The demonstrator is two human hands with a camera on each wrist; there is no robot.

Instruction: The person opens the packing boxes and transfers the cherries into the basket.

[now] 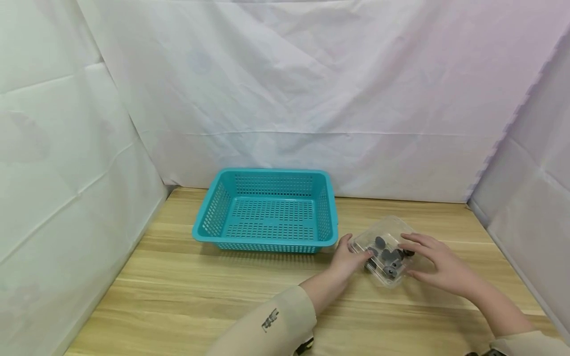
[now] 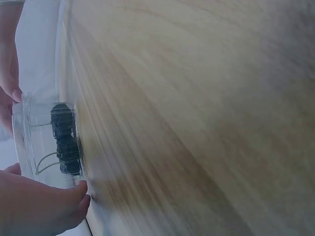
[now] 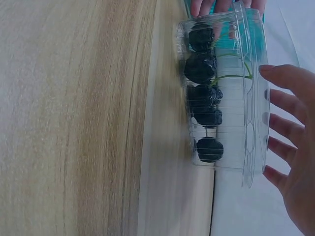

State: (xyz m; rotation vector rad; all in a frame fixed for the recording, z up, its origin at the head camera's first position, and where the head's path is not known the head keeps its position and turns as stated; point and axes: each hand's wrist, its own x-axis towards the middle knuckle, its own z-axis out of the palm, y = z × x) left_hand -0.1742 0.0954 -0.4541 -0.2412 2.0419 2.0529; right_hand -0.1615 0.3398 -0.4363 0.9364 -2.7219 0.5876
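Observation:
A clear plastic box (image 1: 386, 237) with a lid stands on the wooden table, holding several dark round fruits (image 3: 201, 67) with thin green stems. They look like grapes, though the kind is not certain. My left hand (image 1: 348, 259) grips the box's left corner, thumb on top and fingers against the side. In the left wrist view that hand (image 2: 44, 204) is at the near end of the box. Over the opposite side, my right hand (image 1: 443, 264) is spread, fingertips touching the lid. The right wrist view shows its fingers (image 3: 290, 105) slightly bent along the lid.
A turquoise perforated basket (image 1: 266, 246) with nothing in it stands left of the box, near the back of the table (image 1: 178, 296). White cloth (image 1: 285, 99) hangs behind and along both sides.

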